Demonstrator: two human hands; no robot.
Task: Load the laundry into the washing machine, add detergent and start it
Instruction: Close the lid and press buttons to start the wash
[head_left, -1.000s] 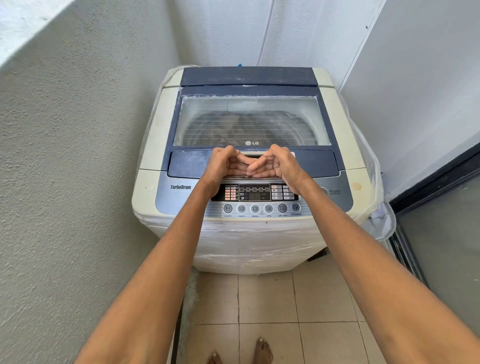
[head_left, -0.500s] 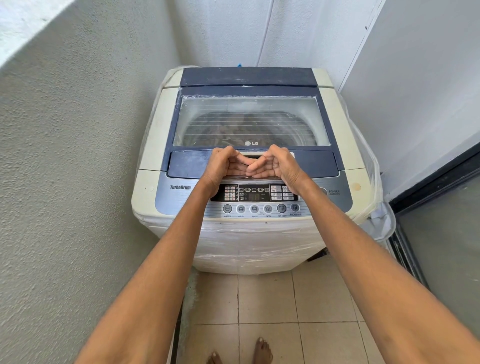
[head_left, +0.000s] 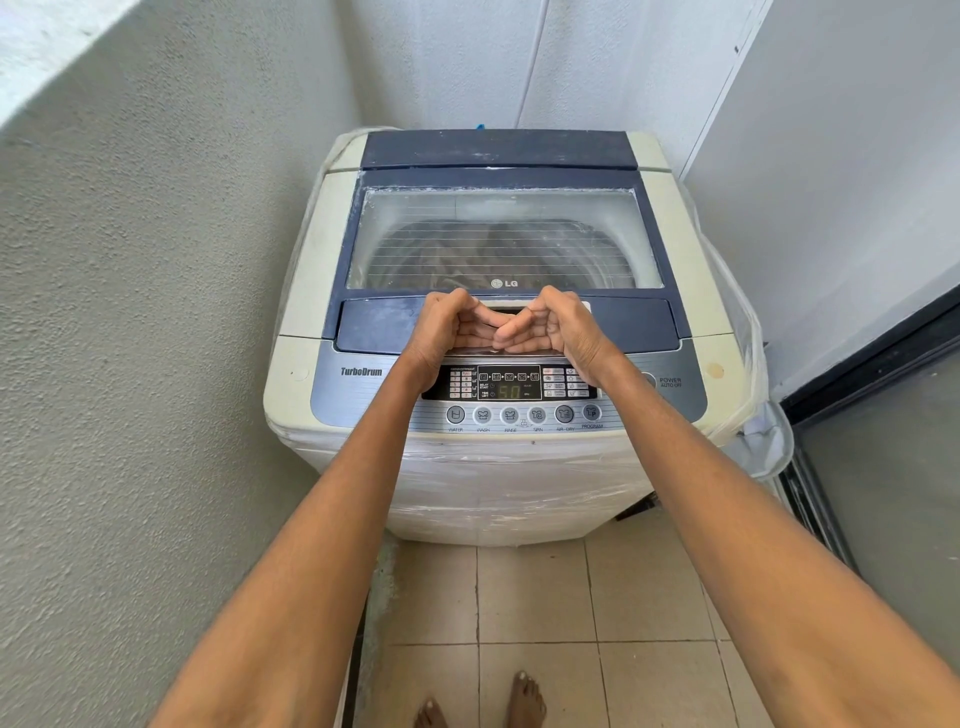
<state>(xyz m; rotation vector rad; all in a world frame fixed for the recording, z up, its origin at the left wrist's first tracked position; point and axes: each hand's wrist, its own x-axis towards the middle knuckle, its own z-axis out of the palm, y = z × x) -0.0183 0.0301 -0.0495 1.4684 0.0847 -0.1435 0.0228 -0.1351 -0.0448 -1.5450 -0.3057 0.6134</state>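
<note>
A top-loading washing machine (head_left: 306, 291) stands in the corner, cream with a blue top. Its clear lid (head_left: 498, 234) is down, and dark laundry (head_left: 467, 260) shows through it in the drum. The control panel (head_left: 509, 387) is lit and its display reads 50; a row of round buttons (head_left: 522, 414) runs below. My left hand (head_left: 441, 332) and my right hand (head_left: 563, 327) hover side by side over the lid's front edge, just above the panel. Their fingers are curled inward and the fingertips touch each other. Neither hand holds anything.
A rough grey wall (head_left: 156, 312) stands close on the left and a white wall (head_left: 831, 182) on the right. A dark door frame (head_left: 883, 358) runs at the right. Clear plastic wrap (head_left: 748, 332) hangs off the machine's right side. My bare feet (head_left: 483, 706) rest on beige tiles.
The hands have stayed in the same place with the fingertips together. The drum contents seen through the lid look shifted.
</note>
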